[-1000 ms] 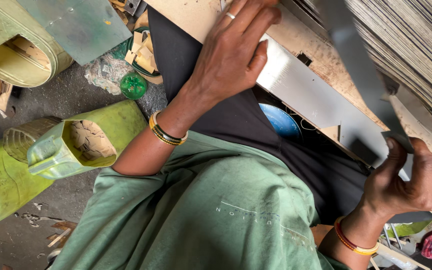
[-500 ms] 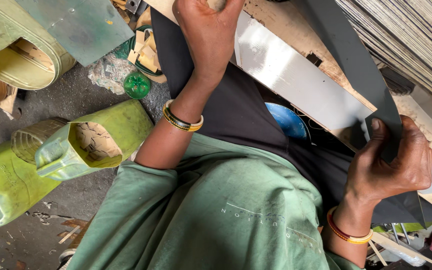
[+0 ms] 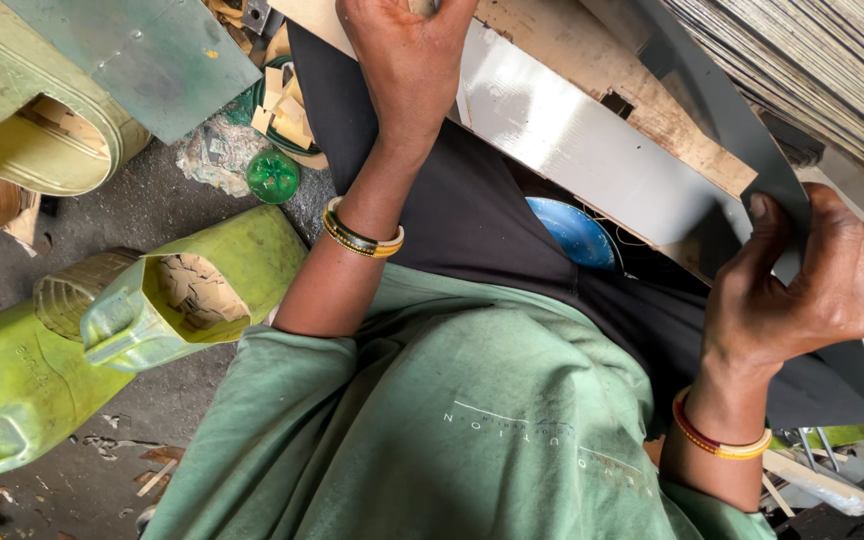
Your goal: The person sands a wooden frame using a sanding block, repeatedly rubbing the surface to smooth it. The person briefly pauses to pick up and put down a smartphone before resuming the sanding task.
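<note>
Gripping one grey sheet (image 3: 592, 150): two hands, left (image 3: 407, 55) closed, right (image 3: 802, 285) pinching; two green jugs (image 3: 102, 330).

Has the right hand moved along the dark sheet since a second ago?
Yes. The right hand has come up the dark sheet, away from the bottom edge and nearer the blue dish, pinching the sheet's edge.

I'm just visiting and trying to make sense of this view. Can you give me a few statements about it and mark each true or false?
1. The right hand grips a dark sheet. True.
2. The left hand hangs free in the air. False: it presses on the grey panel.
3. Both wrists are bare. False: each wears bangles.
4. A cut-open green can lies on the floor. True.
</note>
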